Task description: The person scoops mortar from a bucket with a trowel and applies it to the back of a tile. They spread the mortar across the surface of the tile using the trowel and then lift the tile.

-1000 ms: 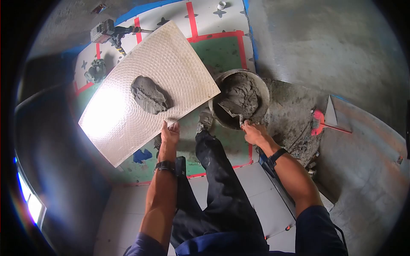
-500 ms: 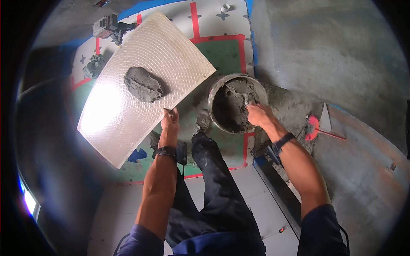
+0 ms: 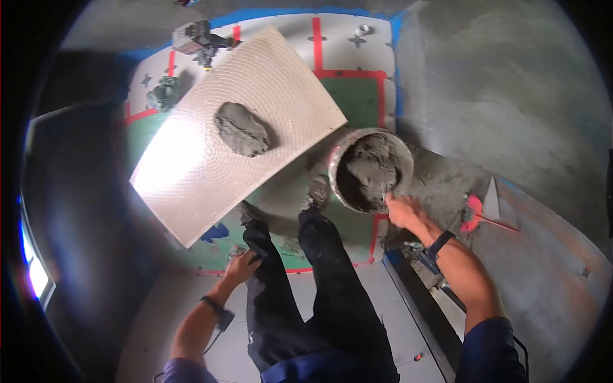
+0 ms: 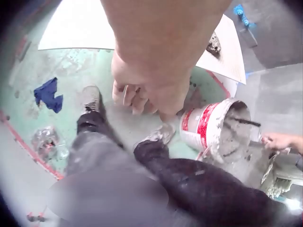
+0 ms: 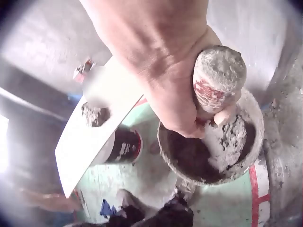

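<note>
Right hand (image 3: 408, 214): fingers curled round a caked handle (image 5: 218, 78) at the bucket (image 3: 334, 167)
Left hand (image 3: 241, 267): fingers loosely bent, near a trouser leg (image 3: 271, 281)
Panel (image 3: 268, 70): bears a gray mound (image 3: 242, 129)

On each my wrist is one black strap (image 3: 442, 242) with small dark box (image 3: 225, 319). My sleeves (image 3: 491, 348) are dark blue, my trousers (image 3: 332, 287) black; toward twelve o'clock, grey-smeared shoes (image 3: 316, 191).
</note>
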The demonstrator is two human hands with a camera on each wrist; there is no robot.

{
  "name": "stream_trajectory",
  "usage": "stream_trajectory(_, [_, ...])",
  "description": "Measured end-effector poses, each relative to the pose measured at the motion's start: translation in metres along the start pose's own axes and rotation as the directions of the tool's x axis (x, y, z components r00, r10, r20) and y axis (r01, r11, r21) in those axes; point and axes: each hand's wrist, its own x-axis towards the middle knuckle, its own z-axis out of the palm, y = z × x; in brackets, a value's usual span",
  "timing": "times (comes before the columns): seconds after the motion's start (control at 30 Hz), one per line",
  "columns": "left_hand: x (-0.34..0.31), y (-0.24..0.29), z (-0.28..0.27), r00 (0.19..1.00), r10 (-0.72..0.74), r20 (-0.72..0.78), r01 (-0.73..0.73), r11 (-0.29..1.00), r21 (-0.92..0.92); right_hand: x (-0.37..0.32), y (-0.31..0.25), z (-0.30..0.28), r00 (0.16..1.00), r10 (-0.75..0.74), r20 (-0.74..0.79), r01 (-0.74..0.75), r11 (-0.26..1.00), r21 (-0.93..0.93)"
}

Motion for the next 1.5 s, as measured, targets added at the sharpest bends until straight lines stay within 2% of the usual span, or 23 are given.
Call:
stream_trajectory(0.1, [-0.040, -0.049, 0.051, 0.979, 0.196, -0.052, -0.188, 0.973, 0.134, 0.025, 0.026, -0.052, 0.989, 0.147, -0.019, -0.141, 0.971, 0.191])
stream_trajectory(0.17, [-0.048, -0.055, 0.080, 0.981, 0.151, 0.120, -0.157, 0.986, 0.050, 0.101, 0.050, -0.020, 0.995, 0.050, -0.086, -0.038, 0.989, 0.144])
stream_trajectory(0.23, [-0.048, -0.046, 0.105, 0.973, 0.193, 0.130, -0.205, 0.975, 0.090, 0.117, 0.005, -0.021, 0.989, 0.144, -0.032, -0.142, 0.989, 0.048])
stream_trajectory(0.3, [-0.037, -0.045, 0.113, 0.963, 0.246, 0.110, -0.258, 0.959, 0.117, 0.126, -0.033, 0.040, 0.962, 0.244, -0.120, -0.258, 0.959, -0.118])
stream_trajectory(0.37, [-0.037, -0.046, 0.108, 0.963, 0.249, 0.102, -0.253, 0.967, 0.027, 0.119, -0.039, 0.060, 0.968, 0.250, -0.019, -0.250, 0.964, -0.093])
stream_trajectory(0.43, [-0.042, -0.058, 0.109, 0.949, 0.302, 0.089, -0.304, 0.953, 0.007, 0.087, -0.041, 0.050, 1.000, 0.014, 0.005, -0.013, 0.997, -0.079])
stream_trajectory(0.47, [-0.040, -0.065, 0.116, 0.951, 0.301, 0.070, -0.301, 0.954, -0.004, 0.067, -0.038, 0.040, 1.000, 0.026, -0.010, -0.027, 0.996, -0.089])
stream_trajectory(0.53, [-0.028, -0.064, 0.114, 0.951, 0.309, 0.027, -0.308, 0.951, -0.018, 0.037, -0.024, 0.022, 0.999, 0.009, 0.034, -0.015, 0.982, 0.190])
stream_trajectory(0.63, [-0.032, -0.051, 0.120, 0.957, 0.290, -0.003, -0.289, 0.956, -0.049, 0.003, 0.005, -0.010, 0.977, 0.149, 0.153, -0.190, 0.935, 0.300])
stream_trajectory(0.67, [-0.029, -0.048, 0.120, 0.958, 0.284, -0.026, -0.285, 0.957, -0.051, 0.005, 0.015, -0.026, 0.980, 0.164, 0.112, -0.192, 0.924, 0.330])
stream_trajectory(0.73, [-0.024, -0.045, 0.123, 0.961, 0.272, -0.040, -0.274, 0.960, -0.057, 0.054, 0.041, -0.040, 0.979, 0.173, 0.104, -0.198, 0.928, 0.316])
stream_trajectory(0.77, [-0.018, -0.042, 0.125, 0.969, 0.243, -0.043, -0.246, 0.966, -0.078, 0.089, 0.050, -0.036, 0.978, 0.167, 0.127, -0.195, 0.944, 0.265])
stream_trajectory(0.83, [-0.015, -0.040, 0.133, 0.978, 0.205, -0.023, -0.206, 0.972, -0.108, 0.139, 0.034, 0.010, 0.995, 0.093, -0.035, -0.089, 0.991, 0.100])
stream_trajectory(0.87, [-0.010, -0.036, 0.135, 0.979, 0.184, -0.082, -0.194, 0.973, -0.129, 0.149, 0.013, 0.044, 0.984, 0.164, -0.064, -0.156, 0.981, 0.115])
stream_trajectory(0.93, [-0.009, -0.025, 0.138, 0.978, 0.142, -0.153, -0.163, 0.978, -0.132, 0.117, -0.011, 0.074, 0.980, 0.197, -0.034, -0.192, 0.974, 0.120])
stream_trajectory(1.0, [-0.015, -0.017, 0.136, 0.982, 0.118, -0.148, -0.137, 0.982, -0.127, 0.081, -0.007, 0.059, 0.993, 0.081, 0.089, -0.093, 0.986, 0.140])
stream_trajectory(1.1, [-0.005, -0.006, 0.133, 0.980, 0.065, -0.186, -0.088, 0.989, -0.116, 0.037, 0.030, 0.014, 0.992, 0.001, 0.127, -0.018, 0.991, 0.135])
stream_trajectory(1.23, [0.004, -0.007, 0.146, 0.986, 0.025, -0.165, -0.047, 0.990, -0.129, 0.062, 0.059, -0.002, 0.987, 0.107, 0.120, -0.125, 0.980, 0.155])
stream_trajectory(1.3, [-0.001, -0.013, 0.162, 0.988, 0.011, -0.152, -0.033, 0.989, -0.142, 0.103, 0.065, 0.025, 0.975, 0.218, -0.050, -0.207, 0.964, 0.170])
stream_trajectory(1.33, [0.001, -0.016, 0.165, 0.985, 0.017, -0.169, -0.044, 0.987, -0.157, 0.106, 0.053, 0.048, 0.964, 0.264, -0.036, -0.258, 0.959, 0.115])
stream_trajectory(1.37, [0.000, -0.016, 0.167, 0.982, 0.025, -0.187, -0.058, 0.984, -0.171, 0.105, 0.054, 0.092, 0.978, 0.178, -0.112, -0.156, 0.971, 0.180])
stream_trajectory(1.43, [-0.005, -0.011, 0.162, 0.985, 0.007, -0.174, -0.038, 0.984, -0.177, 0.066, 0.030, 0.086, 0.961, 0.209, 0.180, -0.238, 0.959, 0.156])
stream_trajectory(1.5, [0.000, -0.004, 0.154, 0.980, 0.023, -0.199, -0.056, 0.986, -0.158, 0.021, 0.048, 0.053, 0.975, 0.155, 0.156, -0.188, 0.956, 0.227])
